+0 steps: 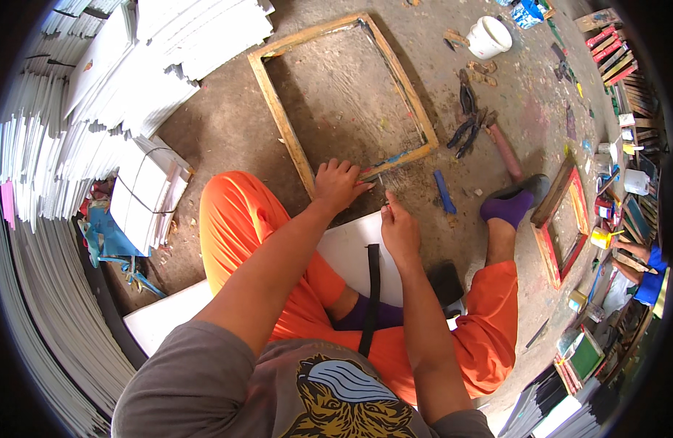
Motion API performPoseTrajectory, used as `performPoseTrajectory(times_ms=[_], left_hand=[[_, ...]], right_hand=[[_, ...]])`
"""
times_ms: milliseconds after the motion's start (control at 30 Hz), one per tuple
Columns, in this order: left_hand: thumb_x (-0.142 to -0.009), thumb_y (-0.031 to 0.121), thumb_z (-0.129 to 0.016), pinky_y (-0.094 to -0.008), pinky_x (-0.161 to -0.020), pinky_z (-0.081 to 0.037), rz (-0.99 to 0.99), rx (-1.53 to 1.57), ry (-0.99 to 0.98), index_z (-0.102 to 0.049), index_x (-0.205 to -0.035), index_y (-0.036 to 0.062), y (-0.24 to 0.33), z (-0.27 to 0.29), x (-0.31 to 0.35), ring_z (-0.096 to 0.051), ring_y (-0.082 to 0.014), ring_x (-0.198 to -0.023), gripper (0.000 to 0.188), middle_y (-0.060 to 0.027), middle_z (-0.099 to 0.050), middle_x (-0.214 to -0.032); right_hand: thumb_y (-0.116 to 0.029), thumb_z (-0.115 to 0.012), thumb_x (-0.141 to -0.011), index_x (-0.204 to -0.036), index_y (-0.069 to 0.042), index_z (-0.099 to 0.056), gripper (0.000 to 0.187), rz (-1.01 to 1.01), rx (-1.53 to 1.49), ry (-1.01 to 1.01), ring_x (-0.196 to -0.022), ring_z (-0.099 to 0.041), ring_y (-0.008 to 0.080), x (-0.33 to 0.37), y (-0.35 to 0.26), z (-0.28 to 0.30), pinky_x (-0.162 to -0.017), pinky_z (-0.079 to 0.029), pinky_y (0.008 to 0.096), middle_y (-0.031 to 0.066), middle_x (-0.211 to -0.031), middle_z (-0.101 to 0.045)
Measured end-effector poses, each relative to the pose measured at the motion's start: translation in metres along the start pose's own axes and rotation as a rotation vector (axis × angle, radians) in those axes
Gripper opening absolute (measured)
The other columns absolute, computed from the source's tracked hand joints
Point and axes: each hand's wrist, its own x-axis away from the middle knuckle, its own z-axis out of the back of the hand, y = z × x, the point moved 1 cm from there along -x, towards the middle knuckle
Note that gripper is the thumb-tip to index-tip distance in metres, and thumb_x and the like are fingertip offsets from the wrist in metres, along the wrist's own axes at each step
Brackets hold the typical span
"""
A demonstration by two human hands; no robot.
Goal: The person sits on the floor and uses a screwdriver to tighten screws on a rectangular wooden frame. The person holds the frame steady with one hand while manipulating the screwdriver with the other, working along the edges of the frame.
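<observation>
A wooden frame (296, 150) with paint smears lies flat on the floor in front of me. My left hand (338, 182) grips its near left corner, fingers over the bar and thumb stretched along the near side. Just right of it, my right hand (401, 230) is closed with the index finger pointing toward the near bar. Something thin and pale shows by that fingertip, too small to name. A blue strip-like piece (444, 191) lies to the right of this hand. Beyond it are black-handled pliers (466, 131) and a hammer (504, 153) with a reddish handle.
Tall stacks of white sheets (132, 80) fill the left side. A tied bundle (143, 193) stands beside a blue object (113, 230). A white bucket (490, 38) is at the far right. A smaller red-painted frame (547, 248) lies right of my foot; another person (647, 281) is beyond.
</observation>
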Motion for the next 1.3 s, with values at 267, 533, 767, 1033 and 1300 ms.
performPoseTrajectory(times_ms=[267, 533, 767, 1033, 1300], left_hand=[[-0.08, 0.043, -0.086, -0.0433, -0.078, -0.057, -0.072, 0.154, 0.121, -0.079, -0.098, 0.013, -0.009, -0.009, 0.003, -0.068, -0.0285, -0.088, 0.036, -0.0049, -0.07, -0.091], [-0.081, 0.042, -0.086, -0.0422, -0.078, -0.057, -0.081, 0.17, 0.078, -0.079, -0.096, 0.0104, -0.01, -0.008, 0.001, -0.07, -0.029, -0.089, 0.036, -0.0059, -0.071, -0.092], [-0.085, 0.044, -0.081, -0.0415, -0.085, -0.056, -0.057, 0.166, 0.014, -0.078, -0.097, 0.0136, -0.009, -0.008, 0.001, -0.068, -0.0266, -0.095, 0.033, -0.0028, -0.07, -0.096], [-0.083, 0.042, -0.084, -0.0434, -0.081, -0.057, -0.084, 0.161, 0.06, -0.077, -0.097, 0.0096, -0.011, -0.007, 0.0, -0.069, -0.0323, -0.089, 0.035, -0.0083, -0.069, -0.091], [-0.084, 0.044, -0.082, -0.0423, -0.084, -0.057, -0.054, 0.156, 0.005, -0.077, -0.096, 0.0123, -0.005, -0.008, -0.003, -0.068, -0.0278, -0.094, 0.034, -0.0034, -0.069, -0.095]], right_hand=[[-0.027, -0.057, -0.104, -0.152, -0.021, -0.058, 0.047, -0.02, 0.088, -0.04, -0.107, -0.072, 0.0442, -0.002, -0.007, 0.003, -0.093, -0.056, 0.0559, 0.0191, -0.118, -0.077], [-0.021, -0.055, -0.102, -0.153, -0.01, -0.056, 0.052, -0.083, 0.329, -0.185, -0.105, -0.072, 0.0472, -0.003, -0.055, 0.028, -0.093, -0.056, 0.0558, 0.0273, -0.112, -0.075], [-0.02, -0.053, -0.103, -0.152, -0.011, -0.057, 0.051, -0.052, 0.037, -0.172, -0.101, -0.074, 0.0448, -0.018, -0.019, 0.014, -0.09, -0.057, 0.0556, 0.0275, -0.108, -0.076], [-0.022, -0.056, -0.104, -0.152, -0.013, -0.059, 0.05, -0.431, -0.484, -0.243, -0.099, -0.073, 0.0482, -0.009, -0.029, 0.012, -0.088, -0.057, 0.0551, 0.0278, -0.095, -0.076], [-0.03, -0.059, -0.107, -0.153, -0.016, -0.058, 0.048, 0.467, 0.049, 0.314, -0.047, -0.058, 0.0206, -0.04, 0.071, -0.058, -0.037, -0.042, 0.0387, 0.0082, -0.071, -0.063]])
